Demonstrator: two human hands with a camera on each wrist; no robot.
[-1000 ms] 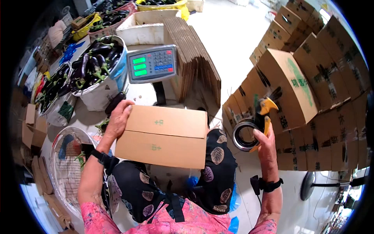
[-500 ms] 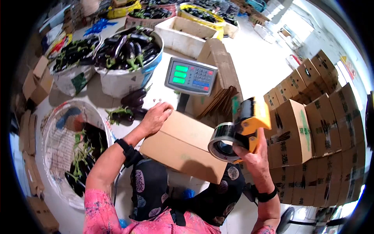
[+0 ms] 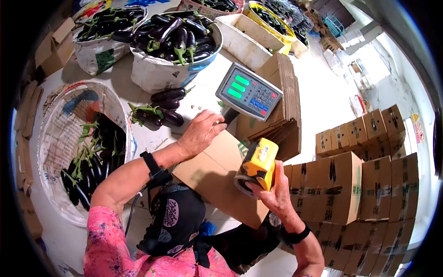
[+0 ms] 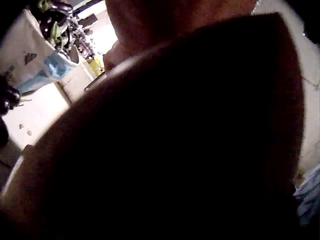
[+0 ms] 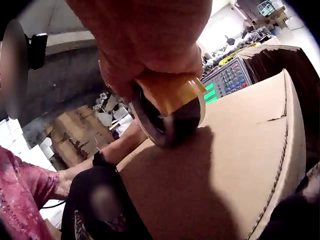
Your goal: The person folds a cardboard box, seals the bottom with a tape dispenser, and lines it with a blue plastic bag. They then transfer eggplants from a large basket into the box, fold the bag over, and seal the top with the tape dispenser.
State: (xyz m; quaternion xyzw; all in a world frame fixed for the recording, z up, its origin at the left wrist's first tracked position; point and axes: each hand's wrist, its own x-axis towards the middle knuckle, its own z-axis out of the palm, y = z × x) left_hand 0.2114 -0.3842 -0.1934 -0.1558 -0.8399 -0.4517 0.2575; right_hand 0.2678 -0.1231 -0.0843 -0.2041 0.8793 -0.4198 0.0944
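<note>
A closed cardboard box (image 3: 217,161) rests tilted across the person's lap. The left hand (image 3: 200,134) holds its far left edge, with bent fingers near the scale's post. A yellow tape dispenser (image 3: 260,161) with a tape roll is gripped in the right hand (image 3: 274,191), low over the box's near right part. Seen from the right wrist, the tape roll (image 5: 170,125) hangs right at the cardboard and casts a shadow on it. A dark shape covers most of the left wrist view, so the left fingers are hidden there.
A digital scale display (image 3: 249,91) stands just beyond the box, before flattened cartons (image 3: 288,101). Loose eggplants (image 3: 168,101) lie on the floor near a sack of eggplants (image 3: 180,74). Another sack (image 3: 55,124) is at the left. Packed boxes (image 3: 332,184) are stacked at the right.
The box has turned clockwise on the lap. The left hand has shifted right along its far side. The right hand has brought the tape dispenser from the right to over the box.
</note>
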